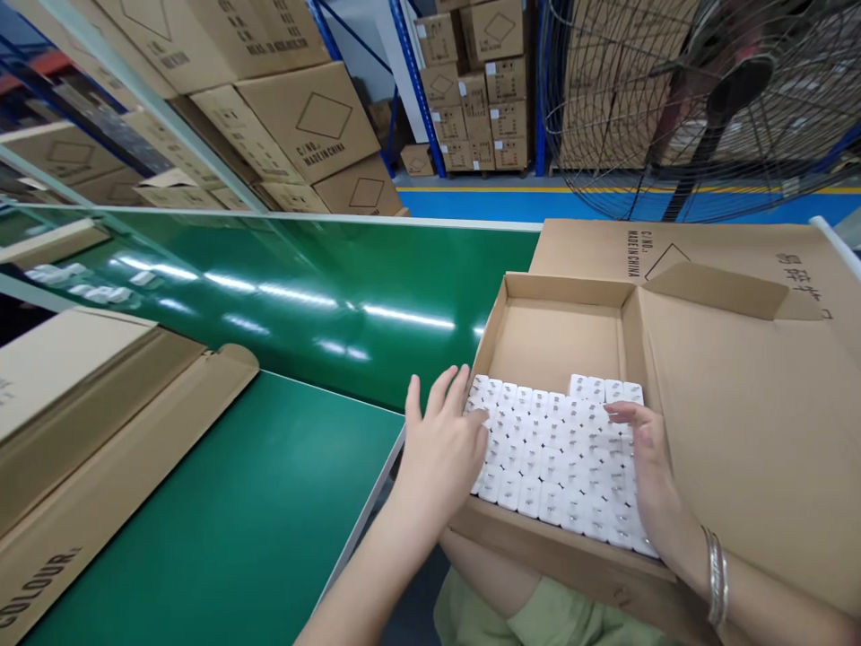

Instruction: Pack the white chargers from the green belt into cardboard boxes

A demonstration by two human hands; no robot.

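Note:
An open cardboard box (561,336) stands low in front of me, and rows of small white pieces (552,449) with little metal-looking marks on top fill its near part. A short extra row sits behind them at the right. My left hand (440,440) lies at the box's left wall, its fingers spread and the thumb over the leftmost pieces. Inside the right wall is my right hand (652,467), fingers stretched along the edge of the rows, the tips at the upper right pieces. I see nothing gripped in either hand.
A green conveyor belt (296,278) runs behind, with a green table (221,502) at left. On it lies an opened carton (127,440). A large carton flap (753,404) is at right. A caged fan (706,108) and stacked cartons (323,126) stand beyond.

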